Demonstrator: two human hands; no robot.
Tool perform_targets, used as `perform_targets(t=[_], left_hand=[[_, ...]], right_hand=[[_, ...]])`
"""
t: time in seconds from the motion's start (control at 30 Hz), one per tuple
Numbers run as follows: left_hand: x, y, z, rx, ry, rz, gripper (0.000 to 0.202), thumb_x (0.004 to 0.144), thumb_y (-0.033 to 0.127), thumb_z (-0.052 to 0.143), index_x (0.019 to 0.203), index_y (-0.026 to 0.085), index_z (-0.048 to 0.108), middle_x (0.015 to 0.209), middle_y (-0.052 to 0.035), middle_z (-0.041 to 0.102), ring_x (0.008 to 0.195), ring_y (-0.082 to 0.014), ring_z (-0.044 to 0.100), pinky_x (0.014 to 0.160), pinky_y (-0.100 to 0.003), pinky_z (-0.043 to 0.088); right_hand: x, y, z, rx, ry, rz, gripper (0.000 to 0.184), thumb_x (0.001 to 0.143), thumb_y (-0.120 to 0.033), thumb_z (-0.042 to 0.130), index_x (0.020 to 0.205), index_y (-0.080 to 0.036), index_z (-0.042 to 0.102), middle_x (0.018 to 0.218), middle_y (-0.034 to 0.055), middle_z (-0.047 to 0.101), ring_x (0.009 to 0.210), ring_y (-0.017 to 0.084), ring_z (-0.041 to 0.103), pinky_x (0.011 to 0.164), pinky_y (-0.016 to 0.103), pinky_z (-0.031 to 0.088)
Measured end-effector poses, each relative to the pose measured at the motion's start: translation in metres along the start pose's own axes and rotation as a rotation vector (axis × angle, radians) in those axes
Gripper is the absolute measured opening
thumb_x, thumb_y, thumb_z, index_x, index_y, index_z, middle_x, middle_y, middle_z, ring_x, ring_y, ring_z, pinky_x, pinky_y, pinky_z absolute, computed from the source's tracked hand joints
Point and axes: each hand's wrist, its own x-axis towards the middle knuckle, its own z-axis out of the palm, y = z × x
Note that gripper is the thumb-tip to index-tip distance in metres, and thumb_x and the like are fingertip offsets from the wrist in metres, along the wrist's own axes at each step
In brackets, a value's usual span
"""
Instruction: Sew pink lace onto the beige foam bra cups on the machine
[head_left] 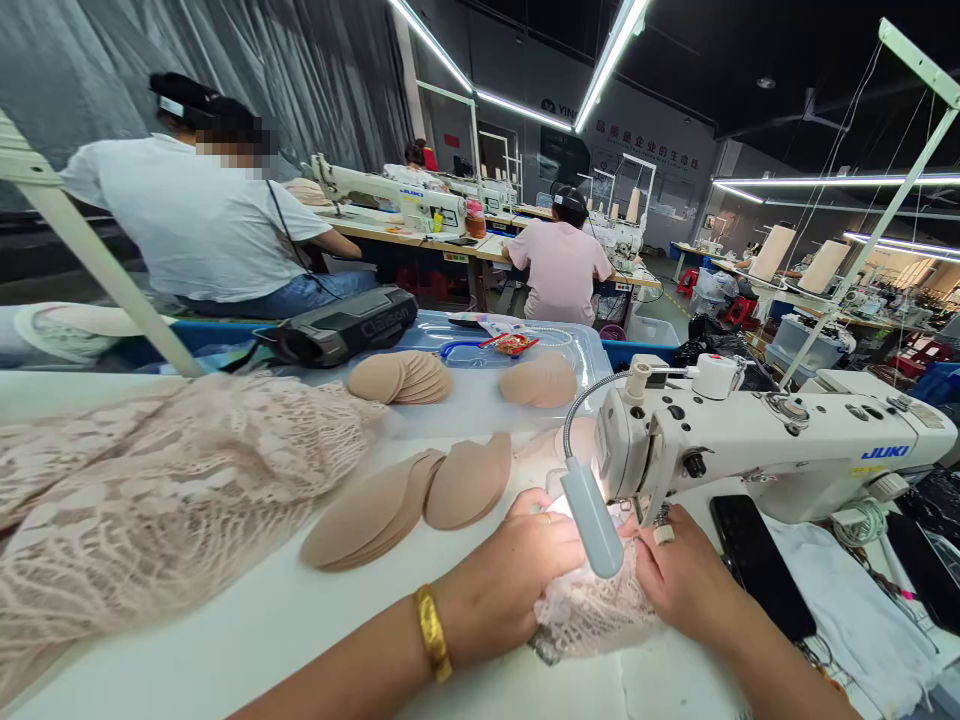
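Pale pink lace fabric (592, 608) lay bunched under the needle end of a white JUKI sewing machine (757, 435), its openwork puckered into soft, uneven folds on the smooth white table (300, 650). The left hand (514, 565) lay over the lace from one side, fingers reaching forward and close together, a polished gold bracelet (433, 632) around the wrist. The right hand (686, 570) rested on the opposite edge beside the presser foot, its fingers bent and its thumb against the cloth. Glare and the slim grey lamp head (592, 522) hid several fingertips, so whether either hand pinched the lace or only pressed it flat could not be told.

Left of the hands, beige rounded pads (367, 515) were fanned in a matte, overlapping stack, its end touching a second fan (469, 482) of similar pieces. Two more stacks sat behind on a translucent plastic box lid (480, 415). A larger spread of lace (187, 490), feathery and branching in pattern, covered the table's left part. Near the right forearm lay a glossy black smartphone (761, 565), with a crumpled white cloth (840, 600) just beside it.
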Motion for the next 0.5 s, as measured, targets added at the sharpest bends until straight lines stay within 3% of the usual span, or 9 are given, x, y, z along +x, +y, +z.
perform_targets(t=[0.2,0.33,0.5], left_hand=[[0.0005,-0.0015,0.0009,-0.075,-0.013,0.001,0.029,0.087,0.02,0.061,0.109,0.033,0.076,0.099,-0.0055,0.079,0.098,-0.0291,0.068,0.101,-0.047,0.037],[-0.0019,-0.0017,0.0043,-0.039,-0.022,0.012,0.023,0.087,0.019,0.06,0.102,0.029,0.074,0.101,-0.0043,0.078,0.095,-0.027,0.068,0.102,-0.046,0.037],[-0.0063,-0.0034,0.0033,0.026,-0.064,-0.014,0.013,0.089,0.019,0.057,0.091,0.022,0.069,0.095,-0.0019,0.074,0.092,-0.0261,0.067,0.103,-0.048,0.034]], right_hand=[[0.0013,0.0032,0.005,-0.06,0.021,-0.007,0.026,0.087,-0.002,0.052,0.099,-0.018,0.068,0.099,0.0114,0.074,0.092,0.028,0.063,0.081,0.039,0.05],[-0.0007,0.0007,0.0003,-0.03,0.008,-0.013,0.028,0.087,-0.002,0.05,0.103,-0.016,0.068,0.104,0.0131,0.074,0.096,0.028,0.065,0.083,0.039,0.052],[-0.0047,-0.0001,-0.0016,-0.005,0.08,-0.05,0.035,0.087,0.0,0.048,0.111,-0.016,0.069,0.101,0.0131,0.073,0.094,0.028,0.064,0.08,0.038,0.052]])
